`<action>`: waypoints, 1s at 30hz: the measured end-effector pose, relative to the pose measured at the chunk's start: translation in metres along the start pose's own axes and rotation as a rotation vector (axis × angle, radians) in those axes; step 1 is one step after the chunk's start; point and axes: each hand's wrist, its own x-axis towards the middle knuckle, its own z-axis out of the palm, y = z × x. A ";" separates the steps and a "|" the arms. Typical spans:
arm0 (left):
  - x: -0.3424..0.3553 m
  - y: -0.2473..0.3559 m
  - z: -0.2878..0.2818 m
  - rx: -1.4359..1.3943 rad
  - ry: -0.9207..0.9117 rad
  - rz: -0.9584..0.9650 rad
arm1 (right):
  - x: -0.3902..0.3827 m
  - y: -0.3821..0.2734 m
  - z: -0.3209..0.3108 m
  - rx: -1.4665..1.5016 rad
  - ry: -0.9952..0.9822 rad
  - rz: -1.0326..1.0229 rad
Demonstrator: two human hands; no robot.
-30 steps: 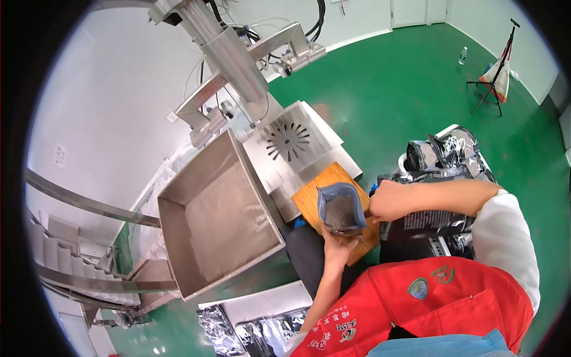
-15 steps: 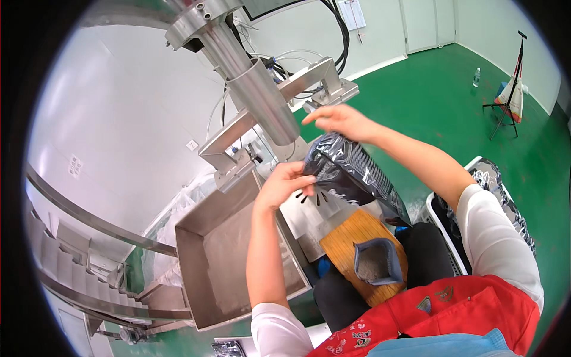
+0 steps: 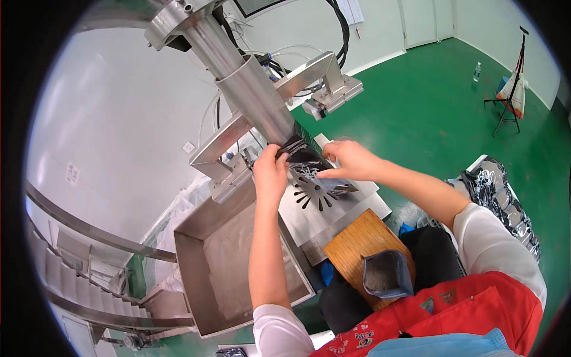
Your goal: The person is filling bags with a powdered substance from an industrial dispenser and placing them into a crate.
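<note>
A glossy black plastic bag with pale print hangs below the steel filling tube, its mouth up around the tube's lower end. My left hand pinches the bag's left edge near the top. On the other side, my right hand has its thumb across the bag's front and curled fingers at its right edge. Beneath the bag lies a metal plate with slots fanning out. A wooden board rests across my lap, and an open bag of grey granular material stands on it.
Clamp-like metal bars flank the tube on both sides. Left of my lap is a deep steel tray. A white basket of filled-looking black bags stands at my right. A tripod is farther off on the green floor.
The black bag has moved left and up onto the tube's lower end. My right hand has come down from above the bag to its right edge. The view has shifted slightly.
</note>
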 end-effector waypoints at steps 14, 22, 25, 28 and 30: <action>-0.067 -0.214 0.048 -0.180 0.463 -0.409 | 0.018 0.000 0.047 0.396 0.351 0.056; -0.109 -0.171 0.037 -0.627 0.498 -0.753 | -0.035 0.006 0.039 0.649 0.308 0.225; -0.203 -0.030 0.036 -0.470 0.022 -0.603 | -0.136 0.037 0.015 -0.077 -0.065 0.260; -0.325 0.069 0.032 -0.458 -0.281 -0.638 | -0.198 0.016 0.038 0.046 -0.434 0.327; -0.353 0.123 0.055 -0.431 -0.376 -0.622 | -0.217 0.000 0.042 0.189 -0.561 0.392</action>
